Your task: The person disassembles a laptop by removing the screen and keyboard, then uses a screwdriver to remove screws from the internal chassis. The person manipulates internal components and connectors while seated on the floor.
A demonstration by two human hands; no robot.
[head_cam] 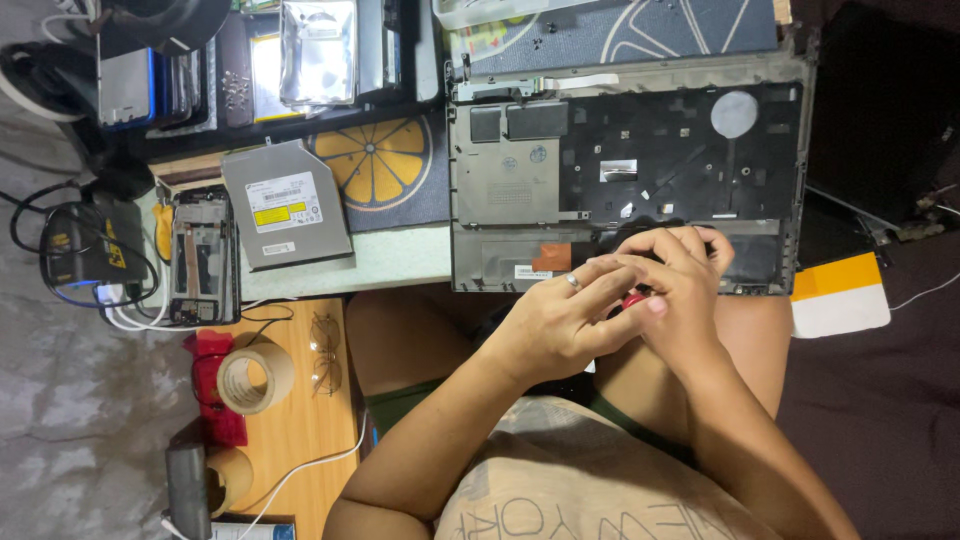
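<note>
Both hands meet over my lap at the near edge of an opened grey laptop shell [500, 180], which lies bare with its inner frame up. My left hand [555, 320], with a ring on one finger, overlaps my right hand [680, 290]. Between the fingers shows a small red object [634, 299], perhaps a tool handle; most of it is hidden. Which hand grips it I cannot tell for certain; both close around it.
A silver optical drive [285, 205] lies left of the shell, beside an opened phone [203, 255]. A tape roll [255, 378], glasses [325, 352] and cables sit on a wooden board. A black power adapter [92, 245] is at far left, a white-orange pad [840, 295] at right.
</note>
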